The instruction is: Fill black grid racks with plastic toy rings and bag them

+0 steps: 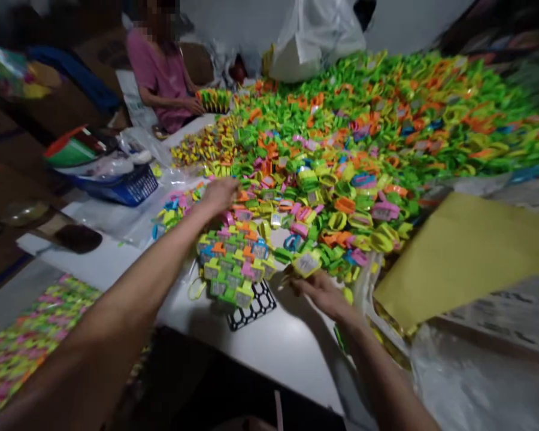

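Note:
My right hand pinches a yellow toy watch with a pale square face, just above the white table. My left hand reaches past the rack to the near-left edge of a heap of toy watches. Its fingers point down and are blurred, so what they touch is not clear. Between my arms stands a black grid rack, mostly filled with rows of upright toy watches in green, yellow, orange, pink and blue. Its nearest right slots show bare holes.
Across the table a person in a pink shirt handles another filled rack. A blue basket is at left, a yellow sheet at right, a white plastic bag behind. Many more watches lie at lower left.

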The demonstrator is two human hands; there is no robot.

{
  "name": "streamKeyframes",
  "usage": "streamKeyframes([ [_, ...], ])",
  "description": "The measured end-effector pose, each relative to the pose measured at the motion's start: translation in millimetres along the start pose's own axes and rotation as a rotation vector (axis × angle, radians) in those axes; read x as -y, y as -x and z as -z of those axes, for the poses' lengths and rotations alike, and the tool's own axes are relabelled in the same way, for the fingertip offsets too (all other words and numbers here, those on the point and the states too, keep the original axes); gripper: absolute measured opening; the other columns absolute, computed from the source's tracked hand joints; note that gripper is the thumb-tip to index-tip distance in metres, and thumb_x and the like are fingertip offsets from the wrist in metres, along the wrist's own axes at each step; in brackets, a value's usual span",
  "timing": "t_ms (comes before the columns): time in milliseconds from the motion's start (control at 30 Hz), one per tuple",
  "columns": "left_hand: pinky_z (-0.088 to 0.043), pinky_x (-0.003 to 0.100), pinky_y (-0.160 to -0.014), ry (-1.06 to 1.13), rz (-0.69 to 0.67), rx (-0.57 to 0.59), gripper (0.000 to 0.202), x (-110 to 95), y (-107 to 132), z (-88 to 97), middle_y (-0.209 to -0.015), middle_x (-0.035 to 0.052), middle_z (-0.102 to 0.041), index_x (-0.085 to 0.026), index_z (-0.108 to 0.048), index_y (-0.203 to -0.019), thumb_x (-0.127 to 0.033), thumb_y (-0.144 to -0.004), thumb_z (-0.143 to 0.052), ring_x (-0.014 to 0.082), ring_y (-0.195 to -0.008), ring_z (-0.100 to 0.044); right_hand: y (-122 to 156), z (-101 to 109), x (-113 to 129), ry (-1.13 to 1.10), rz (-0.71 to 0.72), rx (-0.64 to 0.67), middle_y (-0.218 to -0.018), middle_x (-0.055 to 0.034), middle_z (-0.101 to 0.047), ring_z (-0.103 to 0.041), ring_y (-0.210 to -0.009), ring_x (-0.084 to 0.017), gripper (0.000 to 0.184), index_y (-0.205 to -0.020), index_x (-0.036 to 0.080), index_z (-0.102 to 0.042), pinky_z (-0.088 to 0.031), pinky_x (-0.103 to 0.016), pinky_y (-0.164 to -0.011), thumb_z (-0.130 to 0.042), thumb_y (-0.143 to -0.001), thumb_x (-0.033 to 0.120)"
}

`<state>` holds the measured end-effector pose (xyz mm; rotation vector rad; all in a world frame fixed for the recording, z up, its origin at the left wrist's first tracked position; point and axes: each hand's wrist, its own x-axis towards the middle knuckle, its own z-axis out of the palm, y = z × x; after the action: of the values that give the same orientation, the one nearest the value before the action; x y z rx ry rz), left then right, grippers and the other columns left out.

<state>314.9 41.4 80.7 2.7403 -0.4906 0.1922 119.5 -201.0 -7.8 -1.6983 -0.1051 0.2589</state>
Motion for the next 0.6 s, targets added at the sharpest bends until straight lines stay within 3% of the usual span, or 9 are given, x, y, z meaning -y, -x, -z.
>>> streamKeyframes([
  [67,-0.047,0.029,-0.079,0.068,0.045,-0.105,0.031,-4,25,10.0,-0.102,0.0072,-0.068,-0.014,-0.062,-0.116,-0.026,-0.091,-0.047,0.0176,-0.089,-0.062,28,-32,-16,-0.161,-0.089,-0.030,-0.067,-0.0021,-0.061,-0.054,-0.059,-0.015,0.029,-0.080,0.017,-0.061,-0.044,-0.027,-0.054,-0.066,-0.073,0.045],
  [133,-0.049,0.026,-0.072,0.214,0.101,-0.210,0.036,-15,60,14.1,-0.099,0.0060,-0.069,-0.014,-0.060,-0.119,-0.033,-0.091,-0.046,0.0153,-0.081,-0.064,39,-59,-25,-0.245,-0.102,-0.092,-0.067,-0.0023,-0.062,-0.056,-0.060,-0.015,0.029,-0.081,0.018,-0.060,-0.046,-0.028,-0.057,-0.066,-0.074,0.045],
  [200,-0.051,0.025,-0.068,0.376,0.140,-0.274,0.033,-30,98,8.1,-0.097,0.0045,-0.071,-0.016,-0.065,-0.111,-0.035,-0.086,-0.055,0.0146,-0.076,-0.065,37,-77,-29,-0.262,-0.012,-0.107,-0.078,-0.0043,-0.066,-0.060,-0.068,-0.017,0.026,-0.088,0.018,-0.061,-0.049,-0.029,-0.065,-0.066,-0.076,0.040],
  [300,-0.053,0.027,-0.076,0.505,0.142,-0.252,0.028,-44,138,-13.3,-0.102,0.0044,-0.072,-0.019,-0.070,-0.103,-0.034,-0.081,-0.061,0.0163,-0.084,-0.067,24,-90,-29,-0.149,0.172,-0.043,-0.090,-0.0050,-0.067,-0.061,-0.080,-0.018,0.017,-0.093,0.018,-0.061,-0.050,-0.030,-0.073,-0.059,-0.081,0.030],
  [467,-0.054,0.029,-0.081,0.630,0.166,-0.268,0.029,-45,149,-30.6,-0.105,0.0056,-0.072,-0.018,-0.068,-0.104,-0.033,-0.081,-0.060,0.0177,-0.091,-0.068,14,-89,-34,0.274,0.400,0.121,-0.091,-0.0066,-0.061,-0.058,-0.083,-0.018,0.015,-0.087,0.018,-0.056,-0.048,-0.029,-0.077,-0.044,-0.079,0.012],
  [600,-0.055,0.027,-0.076,0.596,0.193,-0.290,0.027,-44,150,-27.9,-0.099,0.0047,-0.073,-0.018,-0.069,-0.103,-0.032,-0.082,-0.060,0.0171,-0.084,-0.068,7,-88,-35,0.446,0.394,0.134,-0.094,-0.0088,-0.063,-0.058,-0.086,-0.019,0.016,-0.092,0.018,-0.055,-0.048,-0.031,-0.081,-0.041,-0.086,0.013],
])
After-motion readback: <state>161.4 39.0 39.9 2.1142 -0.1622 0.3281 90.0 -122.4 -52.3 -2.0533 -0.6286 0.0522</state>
